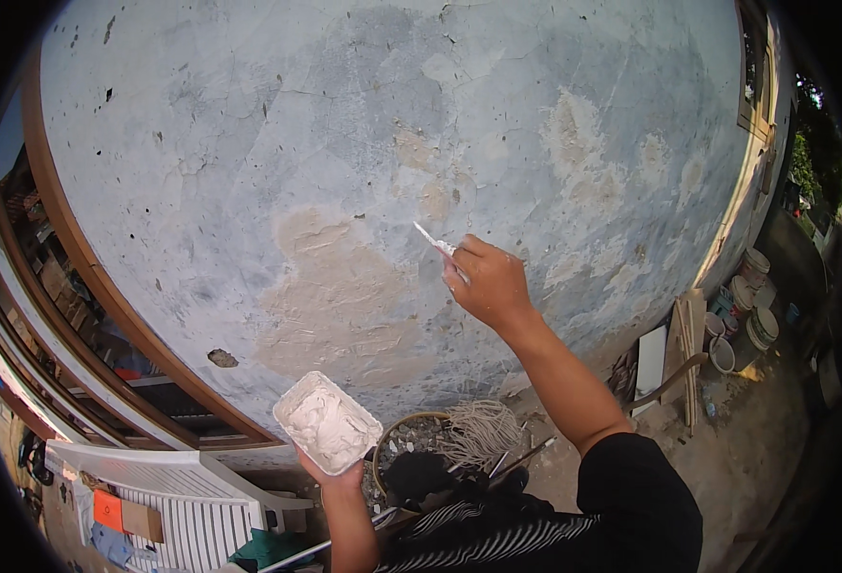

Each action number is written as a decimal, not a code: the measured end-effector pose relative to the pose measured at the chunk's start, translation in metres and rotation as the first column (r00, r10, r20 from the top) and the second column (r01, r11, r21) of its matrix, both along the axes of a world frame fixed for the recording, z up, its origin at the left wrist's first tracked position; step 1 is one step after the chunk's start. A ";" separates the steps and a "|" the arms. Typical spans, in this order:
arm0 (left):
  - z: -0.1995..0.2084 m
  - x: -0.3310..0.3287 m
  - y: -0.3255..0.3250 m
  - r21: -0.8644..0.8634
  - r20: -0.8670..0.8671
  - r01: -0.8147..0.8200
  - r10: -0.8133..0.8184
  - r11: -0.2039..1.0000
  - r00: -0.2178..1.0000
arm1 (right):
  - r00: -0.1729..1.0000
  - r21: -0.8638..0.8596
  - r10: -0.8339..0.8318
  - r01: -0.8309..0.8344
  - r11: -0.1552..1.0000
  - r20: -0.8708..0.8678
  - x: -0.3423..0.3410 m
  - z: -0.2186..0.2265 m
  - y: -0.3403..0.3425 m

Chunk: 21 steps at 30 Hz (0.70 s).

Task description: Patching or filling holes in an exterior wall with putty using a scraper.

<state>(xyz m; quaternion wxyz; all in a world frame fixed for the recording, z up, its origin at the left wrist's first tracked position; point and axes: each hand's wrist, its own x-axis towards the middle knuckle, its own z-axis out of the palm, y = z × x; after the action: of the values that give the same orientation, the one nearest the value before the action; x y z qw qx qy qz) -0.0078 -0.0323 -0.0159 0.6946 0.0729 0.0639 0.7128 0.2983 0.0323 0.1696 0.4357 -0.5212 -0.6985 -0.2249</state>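
Weathered, cracked pale-blue wall (277, 143) in sunlight, brown-framed window (67, 286) left, white plastic chair (182, 497) below.

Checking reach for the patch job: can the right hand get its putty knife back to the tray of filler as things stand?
Probably yes: the right hand with the putty knife is up at the wall, and nothing lies between it and the tray of filler on the left hand.
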 end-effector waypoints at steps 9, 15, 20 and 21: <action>-0.002 0.014 0.004 -0.013 0.000 0.043 -0.043 0.999 0.999 | 0.995 0.232 -0.063 0.043 0.972 0.079 0.009 -0.009 0.037; 0.004 0.022 0.003 -0.008 0.013 0.060 -0.060 0.998 0.998 | 0.981 0.103 0.005 -0.025 0.994 0.192 0.009 -0.033 0.030; 0.005 0.026 0.001 -0.008 0.019 0.081 -0.080 0.997 0.997 | 0.988 0.160 0.011 -0.035 0.986 0.153 0.018 -0.003 0.011; 0.006 0.027 0.000 -0.007 0.020 0.078 -0.078 0.997 0.997 | 0.994 0.224 -0.055 0.034 0.974 0.091 0.020 0.007 0.011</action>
<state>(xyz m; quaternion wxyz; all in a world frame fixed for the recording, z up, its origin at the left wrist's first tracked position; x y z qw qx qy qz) 0.0197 -0.0322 -0.0100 0.7227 0.0657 0.0571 0.6856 0.3181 0.0437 0.1766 0.4519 -0.4733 -0.6774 -0.3360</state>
